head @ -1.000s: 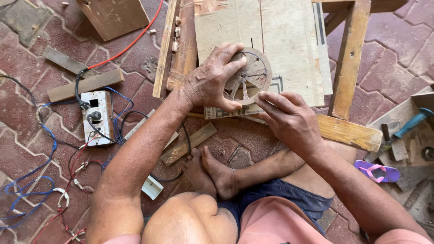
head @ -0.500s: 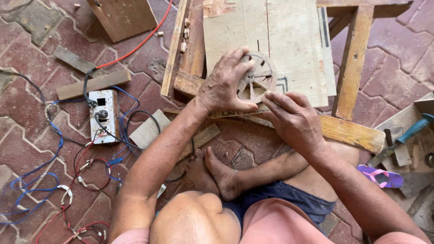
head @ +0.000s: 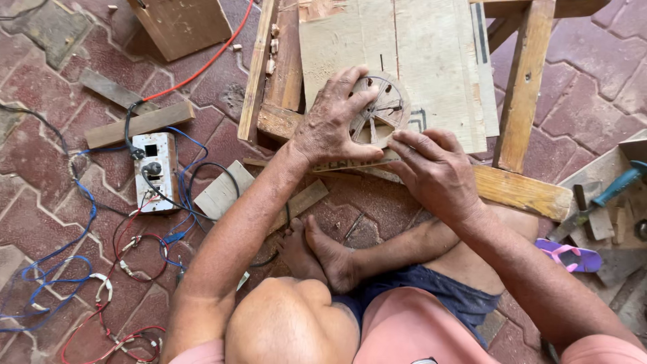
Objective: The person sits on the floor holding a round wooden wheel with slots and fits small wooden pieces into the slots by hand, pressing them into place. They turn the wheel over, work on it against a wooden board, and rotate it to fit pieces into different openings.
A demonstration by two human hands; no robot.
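A round wooden disc (head: 383, 106) with pencil spokes and small holes lies on a pale plywood sheet (head: 418, 54) set on a wooden frame (head: 522, 189). My left hand (head: 331, 121) lies over the disc's left side with fingers spread, pressing it flat. My right hand (head: 435, 170) sits at the disc's lower right edge, fingertips touching the rim and the board. What the right fingers pinch, if anything, is hidden. I sit cross-legged on the paving, bare feet (head: 323, 253) below the frame.
A white switch box (head: 155, 170) with tangled blue, red and black wires (head: 81, 269) lies at left. Wood offcuts (head: 138, 125) and a wooden box (head: 182, 23) are scattered on the red paving. A blue-handled tool (head: 617, 185) and a pink sandal (head: 573, 256) lie at right.
The view has shifted slightly. Both hands stay on the disc, the left hand's fingers spreading a little wider over it.
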